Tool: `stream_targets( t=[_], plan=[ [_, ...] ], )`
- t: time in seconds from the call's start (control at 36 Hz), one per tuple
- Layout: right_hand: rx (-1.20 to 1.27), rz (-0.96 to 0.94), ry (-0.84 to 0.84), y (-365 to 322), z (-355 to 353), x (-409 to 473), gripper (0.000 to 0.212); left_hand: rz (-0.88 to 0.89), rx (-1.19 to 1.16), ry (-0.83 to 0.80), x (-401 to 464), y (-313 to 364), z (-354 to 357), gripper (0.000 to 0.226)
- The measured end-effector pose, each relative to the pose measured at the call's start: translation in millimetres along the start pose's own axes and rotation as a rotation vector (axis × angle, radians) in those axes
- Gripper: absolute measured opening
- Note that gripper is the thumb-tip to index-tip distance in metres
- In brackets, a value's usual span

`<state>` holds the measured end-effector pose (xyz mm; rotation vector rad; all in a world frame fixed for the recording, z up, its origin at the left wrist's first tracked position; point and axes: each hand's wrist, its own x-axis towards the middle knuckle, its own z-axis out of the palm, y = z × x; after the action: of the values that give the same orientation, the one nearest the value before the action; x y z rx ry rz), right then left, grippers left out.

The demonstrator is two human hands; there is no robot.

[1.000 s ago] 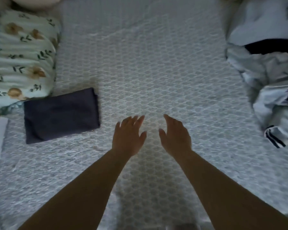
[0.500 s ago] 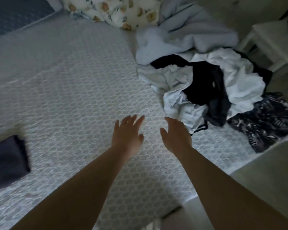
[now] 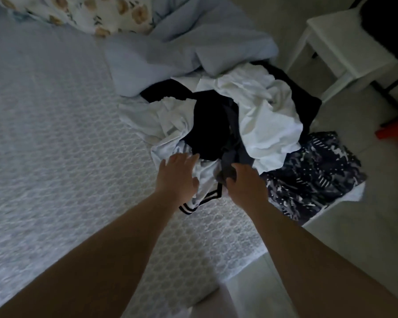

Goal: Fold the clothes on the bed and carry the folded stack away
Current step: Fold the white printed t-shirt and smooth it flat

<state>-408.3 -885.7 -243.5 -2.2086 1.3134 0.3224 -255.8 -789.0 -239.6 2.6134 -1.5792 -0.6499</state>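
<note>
Two bare hands are out over the bed (image 3: pixel 55 157), right at the near edge of one jumbled pile of unfolded clothes (image 3: pixel 228 125) on the bed's right side. Count what shows in the heap: two white pieces, one black garment (image 3: pixel 209 127) in the middle, one dark grey piece (image 3: pixel 233 157), one white top with dark striped trim (image 3: pixel 205 191), and one dark patterned garment (image 3: pixel 313 175) at the mattress corner. Left hand (image 3: pixel 177 177): grip wide, fingers straight, lying on the striped-trim top. Right hand (image 3: pixel 246 182): grip narrow, thumb and fingers pinching the grey piece. Behind the pile, one pale blue blanket (image 3: pixel 182 47) and one floral pillow (image 3: pixel 90 12). One white side table (image 3: pixel 336 47) stands off the bed.
</note>
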Motion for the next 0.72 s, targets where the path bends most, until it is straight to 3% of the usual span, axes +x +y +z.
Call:
stream_targets(
  t=[0.17,0.36,0.47,0.56,0.67,0.72],
  plan=[
    [0.073,0.038,0.056,37.0,-28.5,61.5,0.045,0.003,0.029,-0.033,59.5,34.7,0.3,0.065],
    [0.082,0.038,0.281,80.4,-60.1,134.3,0.047,0.014,0.064,-0.060,117.5,62.7,12.9,0.064],
    [-0.079,0.049,0.203,108.4,-76.7,167.7,0.070,0.024,0.036,-0.097,137.5,75.4,22.9,0.063],
    [-0.116,0.153,0.178,121.1,-81.8,186.6,0.076,0.025,0.017,-0.124,148.0,82.8,28.6,0.062],
    [-0.090,0.294,0.114,129.8,-75.5,200.8,0.056,0.045,-0.065,-0.128,155.9,91.4,34.2,0.060],
    [0.027,0.259,-0.019,127.9,-66.4,195.6,0.043,0.069,-0.123,-0.146,157.6,94.6,36.0,0.063]
  ],
)
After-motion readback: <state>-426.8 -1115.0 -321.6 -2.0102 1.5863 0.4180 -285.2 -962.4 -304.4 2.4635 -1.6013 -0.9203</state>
